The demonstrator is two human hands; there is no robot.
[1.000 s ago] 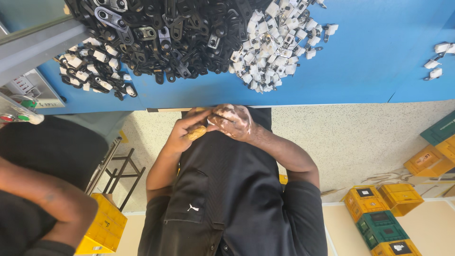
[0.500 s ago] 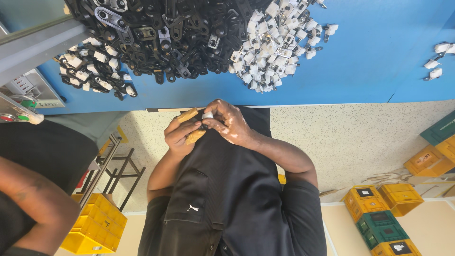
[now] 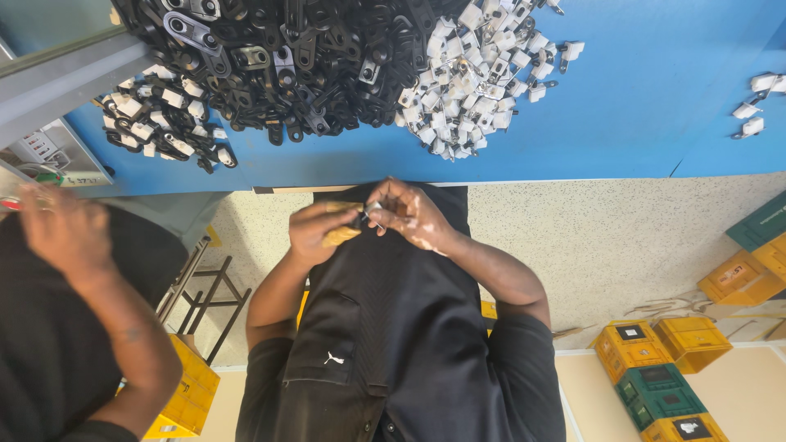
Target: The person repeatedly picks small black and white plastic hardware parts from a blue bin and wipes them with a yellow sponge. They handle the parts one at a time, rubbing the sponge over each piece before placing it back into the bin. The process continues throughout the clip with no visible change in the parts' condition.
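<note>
My left hand [image 3: 321, 231] and my right hand [image 3: 407, 214] meet just below the edge of the blue table [image 3: 639, 106], in front of my black shirt. Tan wraps cover fingers of my left hand. Between the fingertips of both hands sits a small pale part [image 3: 372, 209], pinched from both sides; its shape is too small to make out. On the table above lie a big heap of black metal clips [image 3: 278, 57] and a heap of small white parts [image 3: 475, 74].
A co-worker's arm [image 3: 98, 286] in a black top is raised at the left. A smaller mixed pile [image 3: 160, 127] lies near a grey post [image 3: 74, 78]. Yellow and green crates [image 3: 663, 368] stand on the floor at the right; a yellow crate [image 3: 184, 393] stands at the lower left.
My hands have risen slightly toward the table edge and closed together on the small part. The co-worker's arm has swung up from the lower left.
</note>
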